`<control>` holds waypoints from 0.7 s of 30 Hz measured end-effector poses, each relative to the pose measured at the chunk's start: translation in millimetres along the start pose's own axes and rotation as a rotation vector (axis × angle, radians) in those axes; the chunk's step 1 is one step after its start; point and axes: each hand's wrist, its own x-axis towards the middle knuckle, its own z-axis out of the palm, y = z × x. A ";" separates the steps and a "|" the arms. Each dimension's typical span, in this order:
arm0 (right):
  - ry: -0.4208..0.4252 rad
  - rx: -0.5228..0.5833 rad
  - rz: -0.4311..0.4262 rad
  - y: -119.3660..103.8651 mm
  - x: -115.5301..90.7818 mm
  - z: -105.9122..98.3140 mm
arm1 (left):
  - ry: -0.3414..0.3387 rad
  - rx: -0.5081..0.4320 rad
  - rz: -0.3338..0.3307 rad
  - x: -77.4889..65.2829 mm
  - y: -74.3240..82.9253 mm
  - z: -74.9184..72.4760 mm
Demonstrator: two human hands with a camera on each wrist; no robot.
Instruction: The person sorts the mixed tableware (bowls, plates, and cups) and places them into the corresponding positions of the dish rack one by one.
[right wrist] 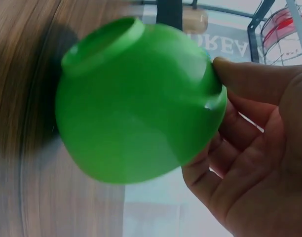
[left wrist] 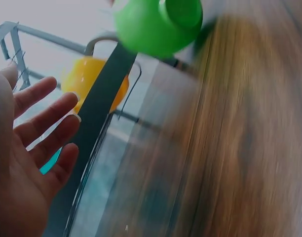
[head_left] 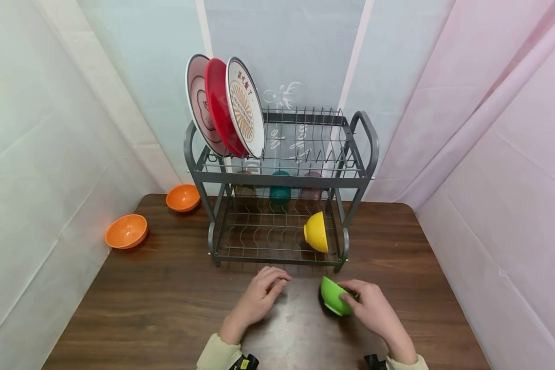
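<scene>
A green bowl [head_left: 334, 296] is pinched at its rim by my right hand [head_left: 371, 306], thumb on the outside and fingers behind. It tilts on its side, close over the table in front of the rack; its foot ring shows in the right wrist view, where the bowl [right wrist: 141, 106] fills the middle. My left hand [head_left: 260, 294] holds nothing, its fingers loosely bent, near the rack's front edge. On the rack's lower tier a yellow bowl [head_left: 316, 232] stands on edge at the right end.
The two-tier dish rack [head_left: 282, 180] carries a pink-and-white plate [head_left: 199, 97], a red plate [head_left: 219, 105] and a white patterned plate [head_left: 246, 108] upright at its upper left. Behind the lower tier are a teal cup [head_left: 280, 192] and others. Two orange bowls [head_left: 127, 231] sit at the table's left.
</scene>
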 end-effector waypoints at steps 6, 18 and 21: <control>-0.097 0.128 -0.128 -9.3 -0.2 8.9 | -0.029 -0.034 0.066 5.0 8.6 14.2; -0.114 0.342 -0.245 -22.7 -2.5 17.0 | -0.096 -0.077 0.086 4.1 14.0 26.7; -0.090 0.370 -0.230 -23.8 -3.2 16.6 | -0.101 -0.089 0.071 3.1 12.3 28.1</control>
